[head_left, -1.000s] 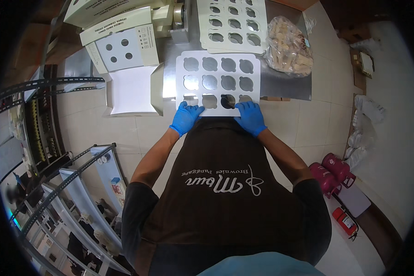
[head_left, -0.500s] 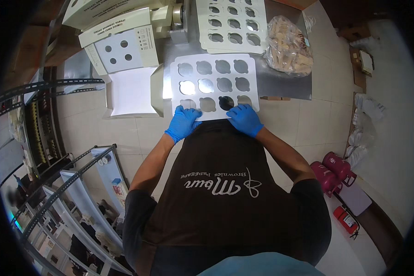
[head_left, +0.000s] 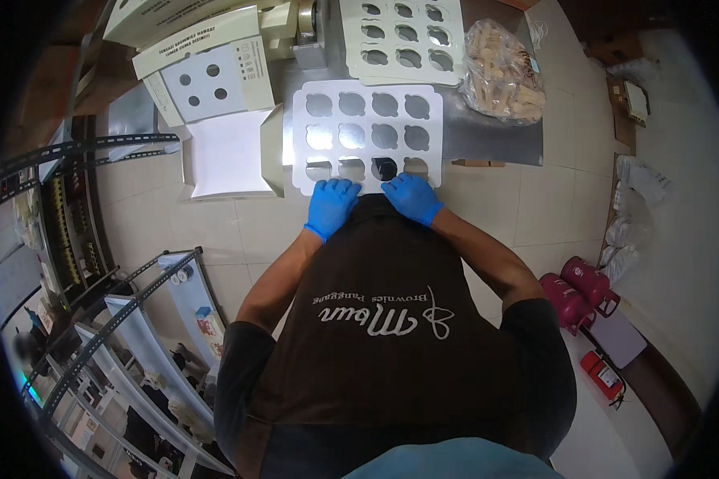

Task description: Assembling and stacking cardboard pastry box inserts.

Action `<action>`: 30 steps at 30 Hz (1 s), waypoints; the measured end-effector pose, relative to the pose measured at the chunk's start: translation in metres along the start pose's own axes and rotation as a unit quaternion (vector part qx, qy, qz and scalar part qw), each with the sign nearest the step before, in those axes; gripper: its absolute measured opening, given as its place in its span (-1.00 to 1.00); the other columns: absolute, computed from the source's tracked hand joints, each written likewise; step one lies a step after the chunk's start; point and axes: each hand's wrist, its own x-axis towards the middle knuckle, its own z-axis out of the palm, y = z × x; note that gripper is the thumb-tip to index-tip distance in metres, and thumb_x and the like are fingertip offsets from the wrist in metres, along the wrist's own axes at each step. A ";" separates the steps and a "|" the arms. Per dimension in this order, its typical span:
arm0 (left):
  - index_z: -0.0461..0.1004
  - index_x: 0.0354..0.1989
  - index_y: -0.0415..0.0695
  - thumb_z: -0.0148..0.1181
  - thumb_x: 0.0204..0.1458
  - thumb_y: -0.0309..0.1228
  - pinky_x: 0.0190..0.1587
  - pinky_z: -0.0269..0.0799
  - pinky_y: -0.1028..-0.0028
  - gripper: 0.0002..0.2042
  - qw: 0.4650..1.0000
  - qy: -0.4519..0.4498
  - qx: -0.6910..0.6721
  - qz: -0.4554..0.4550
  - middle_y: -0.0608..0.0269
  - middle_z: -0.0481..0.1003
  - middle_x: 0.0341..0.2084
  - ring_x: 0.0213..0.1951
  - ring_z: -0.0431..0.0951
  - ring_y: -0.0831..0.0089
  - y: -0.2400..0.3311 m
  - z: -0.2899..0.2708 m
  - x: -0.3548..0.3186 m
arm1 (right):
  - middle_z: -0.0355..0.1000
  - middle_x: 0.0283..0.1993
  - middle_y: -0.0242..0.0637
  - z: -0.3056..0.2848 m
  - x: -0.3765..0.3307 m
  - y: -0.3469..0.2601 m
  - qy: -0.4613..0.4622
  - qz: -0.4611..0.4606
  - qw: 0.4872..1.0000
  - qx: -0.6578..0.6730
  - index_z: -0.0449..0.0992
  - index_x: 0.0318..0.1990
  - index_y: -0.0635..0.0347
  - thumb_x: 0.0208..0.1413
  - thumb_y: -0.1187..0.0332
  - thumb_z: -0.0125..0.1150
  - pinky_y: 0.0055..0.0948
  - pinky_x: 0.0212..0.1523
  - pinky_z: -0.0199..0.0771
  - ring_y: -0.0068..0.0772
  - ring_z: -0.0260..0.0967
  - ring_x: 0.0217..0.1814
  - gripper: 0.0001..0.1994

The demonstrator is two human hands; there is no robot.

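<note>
A white cardboard insert (head_left: 368,120) with rows of notched round holes lies in front of me, its near part reaching past the metal table's edge toward my apron. My left hand (head_left: 332,207), in a blue glove, is closed on the near edge, fingers curled over it left of the middle. My right hand (head_left: 413,199), also blue-gloved, grips the same edge further right. Both thumbs are mostly hidden. Beyond the insert is a stack of similar cream inserts (head_left: 391,45). An open cream box (head_left: 228,156) with a holed panel in its lid stands to the left.
The metal table (head_left: 495,144) carries a clear bag of wooden pieces (head_left: 499,76) at the right and a tape dispenser (head_left: 311,56) at the back. Slotted metal shelving (head_left: 96,146) is on the left. Purple gas cylinders (head_left: 566,302) and a red fire extinguisher (head_left: 601,377) stand right.
My left hand has shifted right along the insert's near edge, its fingers now curled over the top. My right hand has moved slightly left. The insert sits slightly further from me in view.
</note>
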 end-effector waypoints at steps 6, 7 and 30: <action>0.39 -0.31 -0.05 0.14 -0.18 -0.43 -0.21 0.26 0.32 -0.80 0.998 -0.030 0.016 0.051 0.23 0.39 -0.41 -0.33 0.41 0.30 -0.011 0.010 0.006 | 0.33 -0.46 -0.23 0.003 0.002 -0.002 -0.004 0.017 1.000 0.018 0.39 -0.42 0.16 -0.06 0.43 0.03 -0.29 -0.38 0.39 -0.23 0.35 -0.36 -0.95; 0.38 -0.32 -0.06 0.13 -0.20 -0.45 -0.22 0.27 0.32 -0.79 0.997 -0.003 0.020 0.074 0.23 0.39 -0.41 -0.34 0.42 0.29 -0.012 0.010 0.008 | 0.33 -0.46 -0.23 0.003 0.002 0.000 -0.004 0.017 1.000 0.018 0.39 -0.42 0.16 -0.06 0.43 0.03 -0.29 -0.38 0.39 -0.23 0.35 -0.36 -0.95; 0.37 -0.27 -0.12 0.13 -0.14 -0.52 -0.37 0.36 0.25 -0.79 0.995 0.076 0.034 0.057 0.13 0.39 -0.45 -0.38 0.41 0.15 0.064 -0.239 0.111 | 0.41 -0.33 -0.34 -0.273 0.086 -0.010 0.106 -0.010 0.994 -0.024 0.50 -0.32 0.09 -0.03 0.30 0.17 -0.27 -0.27 0.36 -0.23 0.36 -0.22 -0.86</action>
